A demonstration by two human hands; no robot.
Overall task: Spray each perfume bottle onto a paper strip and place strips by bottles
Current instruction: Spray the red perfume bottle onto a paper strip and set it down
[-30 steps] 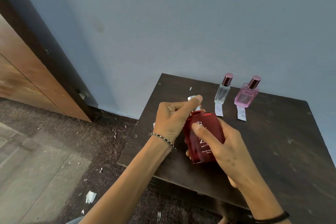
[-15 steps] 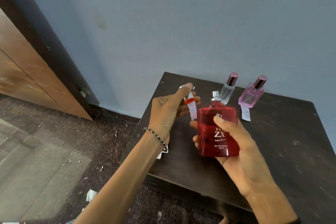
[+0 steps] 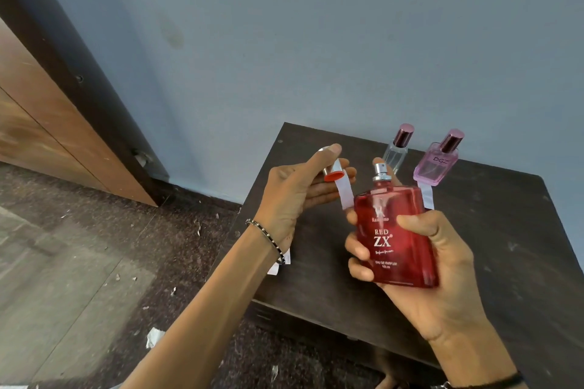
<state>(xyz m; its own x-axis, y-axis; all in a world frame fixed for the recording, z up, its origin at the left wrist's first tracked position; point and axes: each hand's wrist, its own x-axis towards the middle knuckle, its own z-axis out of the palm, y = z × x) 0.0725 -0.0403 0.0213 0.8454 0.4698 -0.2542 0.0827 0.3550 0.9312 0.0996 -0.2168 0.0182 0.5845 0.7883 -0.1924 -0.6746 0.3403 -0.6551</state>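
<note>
My right hand (image 3: 433, 265) grips a flat red perfume bottle (image 3: 395, 237) upright above the dark table (image 3: 505, 256); its silver spray nozzle is bare. My left hand (image 3: 294, 196) holds the bottle's silver and red cap (image 3: 331, 172) together with a white paper strip (image 3: 345, 191) that hangs just left of the nozzle. At the back of the table stand a clear bottle (image 3: 395, 151) and a pink bottle (image 3: 437, 164), both capped. A white strip (image 3: 427, 196) lies in front of the pink one. The clear bottle's strip is hidden behind the red bottle.
The table stands against a blue wall, its left edge near my left wrist. More white paper (image 3: 278, 264) shows at that edge under my wrist. A wooden door (image 3: 47, 142) is at the left. Paper scraps (image 3: 154, 336) litter the floor.
The cap has come off the red bottle into my left hand. The bottle has been raised and turned label-up, and the strip now hangs beside the nozzle.
</note>
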